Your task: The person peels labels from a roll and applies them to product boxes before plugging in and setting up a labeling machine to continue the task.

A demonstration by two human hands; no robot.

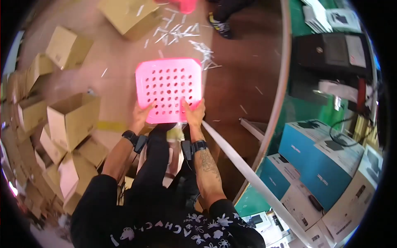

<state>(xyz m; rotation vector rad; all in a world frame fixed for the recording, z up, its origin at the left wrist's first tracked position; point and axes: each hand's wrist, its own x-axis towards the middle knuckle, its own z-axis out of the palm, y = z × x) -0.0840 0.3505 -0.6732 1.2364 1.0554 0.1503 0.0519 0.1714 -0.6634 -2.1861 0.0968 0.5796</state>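
Note:
A bright pink plastic stool [168, 86], its square top pierced by rows of round holes, is held in front of my legs. My left hand [142, 115] grips its near left corner, with the thumb on top and the fingers hidden beneath. At the near right corner my right hand [194, 113] is closed on the edge in the same way, thumb over the holes. The stool's underside and legs are out of sight.
Open cardboard boxes [74, 120] crowd the left side. White paper strips [178, 33] litter the floor beyond the stool. On the right, a green table [302, 107] carries blue-and-white boxes [331, 165] and a black case [331, 51]. Another person's shoe [220, 27] shows at the top.

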